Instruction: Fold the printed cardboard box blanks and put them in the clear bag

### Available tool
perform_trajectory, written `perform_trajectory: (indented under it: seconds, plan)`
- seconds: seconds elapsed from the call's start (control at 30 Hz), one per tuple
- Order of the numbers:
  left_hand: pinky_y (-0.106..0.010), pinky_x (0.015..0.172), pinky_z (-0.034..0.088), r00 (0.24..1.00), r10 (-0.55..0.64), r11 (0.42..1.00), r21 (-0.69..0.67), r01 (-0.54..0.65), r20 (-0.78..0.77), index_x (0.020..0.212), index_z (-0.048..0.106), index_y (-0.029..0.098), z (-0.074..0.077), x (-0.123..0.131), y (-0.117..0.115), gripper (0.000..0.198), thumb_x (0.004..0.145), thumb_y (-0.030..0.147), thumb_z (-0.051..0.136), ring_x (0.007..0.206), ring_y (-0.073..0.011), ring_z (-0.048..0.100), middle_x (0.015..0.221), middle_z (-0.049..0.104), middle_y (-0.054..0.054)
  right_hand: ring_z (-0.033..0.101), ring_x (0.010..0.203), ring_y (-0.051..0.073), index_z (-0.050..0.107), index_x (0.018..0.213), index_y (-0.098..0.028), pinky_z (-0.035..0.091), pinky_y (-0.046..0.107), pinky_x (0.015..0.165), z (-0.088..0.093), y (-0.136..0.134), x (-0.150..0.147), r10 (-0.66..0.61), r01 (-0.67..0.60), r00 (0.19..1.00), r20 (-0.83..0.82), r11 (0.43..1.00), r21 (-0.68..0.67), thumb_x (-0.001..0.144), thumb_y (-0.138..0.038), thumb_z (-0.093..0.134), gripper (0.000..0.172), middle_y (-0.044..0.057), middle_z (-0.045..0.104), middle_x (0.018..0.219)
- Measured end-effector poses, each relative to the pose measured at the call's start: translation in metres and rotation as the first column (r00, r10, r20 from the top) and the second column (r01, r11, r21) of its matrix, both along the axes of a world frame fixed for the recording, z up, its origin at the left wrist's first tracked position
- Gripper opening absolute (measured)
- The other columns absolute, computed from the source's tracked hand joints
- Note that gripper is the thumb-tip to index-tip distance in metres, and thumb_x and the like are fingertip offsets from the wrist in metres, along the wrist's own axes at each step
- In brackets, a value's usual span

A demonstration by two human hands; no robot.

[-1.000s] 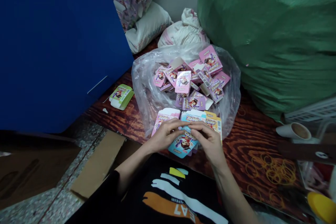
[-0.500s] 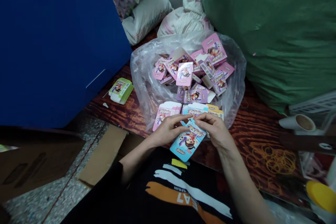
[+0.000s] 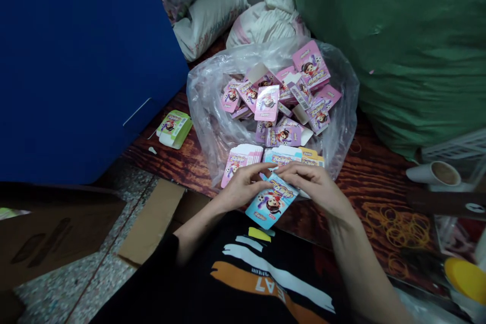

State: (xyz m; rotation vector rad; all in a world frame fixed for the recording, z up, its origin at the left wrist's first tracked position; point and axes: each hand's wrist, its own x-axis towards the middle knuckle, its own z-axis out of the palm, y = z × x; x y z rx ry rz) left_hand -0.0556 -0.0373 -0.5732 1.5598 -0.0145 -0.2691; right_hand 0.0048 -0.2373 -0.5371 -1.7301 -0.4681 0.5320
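Two bare hands, the left (image 3: 243,187) and the right (image 3: 313,189), close on one blue printed carton (image 3: 271,203), their fingers almost meeting along its upper edge. Each hand pinches it between thumb and curled fingers, and the carton tilts down toward 7 o'clock. Those fingers hide its upper part, so whether it is folded or flat cannot be told.

Just past the hands at 12 o'clock, a stack of pink cartons (image 3: 241,163) and a stack of blue cartons (image 3: 283,156) sit inside a clear plastic bag (image 3: 201,111), with a loose heap of pink cartons (image 3: 273,104) behind them. Most of the small print is too blurred to read.

A green carton (image 3: 174,129) lies outside the bag at 10 o'clock on a dark wood-grain table (image 3: 374,182), and yellow rubber bands (image 3: 398,228) are scattered at 3 o'clock. A blue board (image 3: 83,71) looms at 10 o'clock, a green sack (image 3: 398,45) at 1 o'clock — and a speckled stone floor (image 3: 87,268) shows at 8 o'clock.
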Motion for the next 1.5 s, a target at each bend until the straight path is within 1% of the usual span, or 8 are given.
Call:
perform_trajectory:
  seconds: [0.4,0.57,0.7,0.8,1.0,1.33,1.4,1.5]
  plan:
    - [-0.025,0.072,0.049,1.000,0.006,0.993,-0.117,-0.003,0.029,0.120,0.069,0.017,-0.001,0.011,0.002,0.041,0.086,0.039,0.072,0.085,-0.0149,0.063,0.117,0.068,-0.009,0.069,0.087,0.023,0.076,0.078,-0.022,0.056,0.037,0.081,-0.017,0.005,0.011,-0.133,0.138,0.987,-0.091,0.989,0.050,0.073,-0.048,0.083,0.028,0.006,0.076,0.090]
    - [-0.032,0.091,0.054,0.923,0.366,0.916,-0.223,-0.334,0.122,0.152,0.039,0.032,0.003,0.025,0.009,0.077,0.086,0.051,0.072,0.120,-0.0224,0.060,0.161,0.037,-0.011,0.066,0.102,0.023,0.069,0.113,-0.024,0.054,0.039,0.090,0.013,0.022,0.101,-0.533,0.479,0.740,0.411,0.846,0.233,0.088,-0.052,0.068,0.037,0.007,0.070,0.111]
    - [-0.034,0.094,0.054,0.882,0.459,0.887,-0.121,-0.446,0.110,0.143,0.050,0.025,-0.002,0.020,0.020,0.062,0.088,0.046,0.070,0.122,-0.0240,0.061,0.152,0.050,-0.013,0.063,0.112,0.026,0.063,0.126,-0.026,0.051,0.047,0.099,0.019,0.021,0.104,-0.435,0.454,0.661,0.611,0.881,0.136,0.095,-0.049,0.059,0.038,0.009,0.067,0.122]
    - [-0.031,0.089,0.055,0.918,0.390,0.921,-0.027,-0.389,0.072,0.125,0.063,0.018,-0.007,0.010,0.024,0.042,0.090,0.040,0.067,0.111,-0.0223,0.066,0.131,0.066,-0.013,0.058,0.121,0.033,0.072,0.110,-0.025,0.044,0.055,0.107,-0.007,0.009,0.056,-0.144,0.358,0.730,0.668,0.913,-0.194,0.094,-0.049,0.061,0.031,0.012,0.068,0.124]
    - [-0.036,0.098,0.053,0.978,0.052,0.977,0.192,-0.091,0.203,0.121,0.067,0.017,-0.014,0.005,0.002,0.030,0.094,0.030,0.061,0.114,-0.0238,0.065,0.123,0.069,-0.011,0.028,0.148,0.049,0.062,0.129,-0.014,0.029,0.070,0.111,-0.059,0.000,-0.007,0.163,0.399,0.722,0.673,0.697,-0.597,0.092,-0.049,0.062,0.051,0.025,0.044,0.154]
    - [-0.044,0.113,0.043,0.958,0.091,0.983,0.132,-0.131,0.273,0.137,0.058,0.020,-0.006,0.001,-0.003,0.051,0.090,0.036,0.069,0.134,-0.0288,0.053,0.141,0.059,-0.014,0.048,0.135,0.034,0.063,0.079,-0.023,0.036,0.056,0.112,-0.018,0.001,-0.004,-0.117,0.317,0.753,0.647,0.927,-0.202,0.094,-0.036,0.063,0.021,0.012,0.061,0.136]
    - [-0.044,0.111,0.044,0.986,-0.083,0.992,-0.079,0.095,0.146,0.139,0.058,0.021,-0.004,0.003,0.003,0.063,0.084,0.045,0.076,0.133,-0.0301,0.054,0.142,0.060,-0.013,0.050,0.135,0.032,0.067,0.079,-0.023,0.036,0.053,0.113,-0.003,0.004,-0.014,-0.149,0.236,0.797,0.586,0.969,-0.075,0.092,-0.034,0.067,0.018,0.009,0.060,0.140]
    - [-0.045,0.106,0.048,0.863,-0.505,0.780,-0.432,0.452,-0.008,0.131,0.065,0.018,-0.007,0.008,0.004,0.078,0.069,0.061,0.084,0.123,-0.0324,0.062,0.129,0.069,-0.014,0.049,0.137,0.031,0.068,0.077,-0.023,0.037,0.050,0.112,0.009,0.012,-0.023,-0.157,0.166,0.859,0.488,0.986,0.025,0.091,-0.036,0.070,0.018,0.008,0.060,0.143]
